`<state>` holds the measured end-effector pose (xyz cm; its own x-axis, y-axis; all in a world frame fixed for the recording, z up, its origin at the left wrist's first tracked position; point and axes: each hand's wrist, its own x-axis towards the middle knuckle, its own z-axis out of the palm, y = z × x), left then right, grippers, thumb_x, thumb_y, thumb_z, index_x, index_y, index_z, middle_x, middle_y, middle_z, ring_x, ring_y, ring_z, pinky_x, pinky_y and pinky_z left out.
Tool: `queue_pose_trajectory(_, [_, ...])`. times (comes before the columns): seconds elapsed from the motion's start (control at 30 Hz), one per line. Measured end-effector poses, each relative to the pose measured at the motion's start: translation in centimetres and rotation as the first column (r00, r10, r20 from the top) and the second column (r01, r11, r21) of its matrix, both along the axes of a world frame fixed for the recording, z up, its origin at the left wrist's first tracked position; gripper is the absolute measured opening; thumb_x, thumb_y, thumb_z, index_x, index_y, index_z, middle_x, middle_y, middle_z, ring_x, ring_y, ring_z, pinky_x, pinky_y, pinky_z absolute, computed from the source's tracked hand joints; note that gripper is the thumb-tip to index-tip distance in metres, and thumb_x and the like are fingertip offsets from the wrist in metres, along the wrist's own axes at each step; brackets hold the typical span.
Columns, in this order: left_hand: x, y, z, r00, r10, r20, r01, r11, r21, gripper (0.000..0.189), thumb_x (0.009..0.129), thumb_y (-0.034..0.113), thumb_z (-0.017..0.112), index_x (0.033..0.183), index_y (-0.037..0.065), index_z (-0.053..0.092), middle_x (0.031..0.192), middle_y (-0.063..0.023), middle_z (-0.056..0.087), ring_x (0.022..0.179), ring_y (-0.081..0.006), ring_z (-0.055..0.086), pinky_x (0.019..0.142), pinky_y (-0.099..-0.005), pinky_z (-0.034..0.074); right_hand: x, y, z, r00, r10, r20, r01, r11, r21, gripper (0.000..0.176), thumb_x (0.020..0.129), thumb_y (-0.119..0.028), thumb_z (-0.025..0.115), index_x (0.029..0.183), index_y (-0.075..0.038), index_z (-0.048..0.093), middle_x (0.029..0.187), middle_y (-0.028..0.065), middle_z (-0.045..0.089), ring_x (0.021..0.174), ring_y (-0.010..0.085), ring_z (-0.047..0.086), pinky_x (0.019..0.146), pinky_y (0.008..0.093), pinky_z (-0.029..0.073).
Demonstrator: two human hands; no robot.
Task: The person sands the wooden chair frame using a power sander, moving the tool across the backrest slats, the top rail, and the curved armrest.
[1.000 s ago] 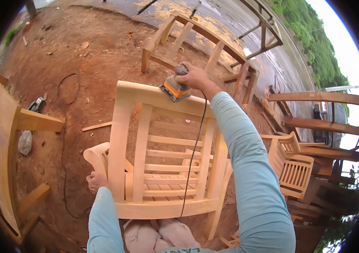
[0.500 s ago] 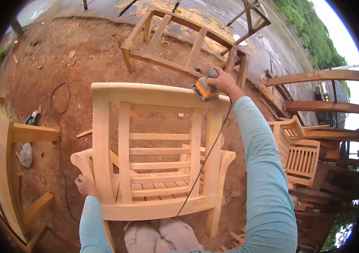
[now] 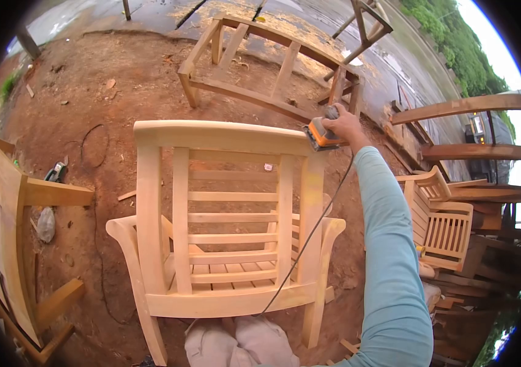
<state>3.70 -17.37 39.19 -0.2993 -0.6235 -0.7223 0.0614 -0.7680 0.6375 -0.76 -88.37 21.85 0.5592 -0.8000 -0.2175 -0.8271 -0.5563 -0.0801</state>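
A pale wooden armchair [image 3: 223, 304] with a slatted back stands in front of me, its back towards me. My right hand [image 3: 347, 126] is closed around an orange and black palm sander [image 3: 320, 133]. The sander's base is at the right end of the chair's top rail [image 3: 230, 134]; whether it touches the wood is hard to tell. From the sander a dark power cord [image 3: 309, 235] hangs down across the right side of the chair back. My left hand is out of view.
Beyond the chair a brown wooden frame [image 3: 285, 73] stands on the dirt ground. A wooden table-like piece [image 3: 12, 202] is at the left, near a power tool [image 3: 56, 172] and a plastic bag [image 3: 46, 225]. Another slatted chair [image 3: 447, 238] and stacked timber are on the right.
My right hand has moved right with the sander, from the top rail to its right end. My left hand has let go of the chair's left arm and left the view.
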Motion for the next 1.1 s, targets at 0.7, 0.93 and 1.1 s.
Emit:
queue_pose_trajectory(0.7, [-4.6, 3.3, -7.7, 0.919, 0.377, 0.117, -0.362, 0.923, -0.133, 0.091, 0.077, 0.021, 0.085, 0.156, 0.003, 0.043, 0.16, -0.0267, 0.042, 0.15, -0.0402, 0.041, 0.122, -0.0465, 0.038, 26.4, 25.5, 1.4, 0.885, 0.422, 0.196, -0.449, 0.884, 0.126, 0.085, 0.079, -0.058, 0.075, 0.149, -0.015, 0.053, 0.138, 0.0228, 0.066, 0.127, 0.0362, 0.065, 0.106, 0.0429, 0.054])
queue_pose_trajectory(0.93, [-2.9, 3.9, -13.5, 0.759, 0.512, 0.401, -0.509, 0.852, -0.125, 0.091, 0.077, 0.021, 0.084, 0.156, 0.003, 0.043, 0.16, -0.0265, 0.042, 0.15, -0.0403, 0.041, 0.122, -0.0466, 0.038, 32.2, 32.6, 1.5, 0.876, 0.436, 0.207, -0.474, 0.86, 0.191, 0.09, 0.08, -0.059, 0.075, 0.154, -0.015, 0.048, 0.136, 0.0215, 0.067, 0.127, 0.0365, 0.065, 0.105, 0.0429, 0.053])
queue_pose_trajectory(1.1, [-1.5, 2.0, -19.6, 0.64, 0.525, 0.561, -0.54, 0.827, -0.157, 0.091, 0.077, 0.021, 0.084, 0.156, 0.003, 0.043, 0.16, -0.0264, 0.043, 0.15, -0.0403, 0.041, 0.122, -0.0466, 0.038, 33.6, 35.0, -0.1, 0.866, 0.411, 0.284, -0.463, 0.874, 0.149, 0.087, 0.082, -0.056, 0.075, 0.153, -0.015, 0.048, 0.139, 0.0213, 0.063, 0.128, 0.0358, 0.064, 0.107, 0.042, 0.053])
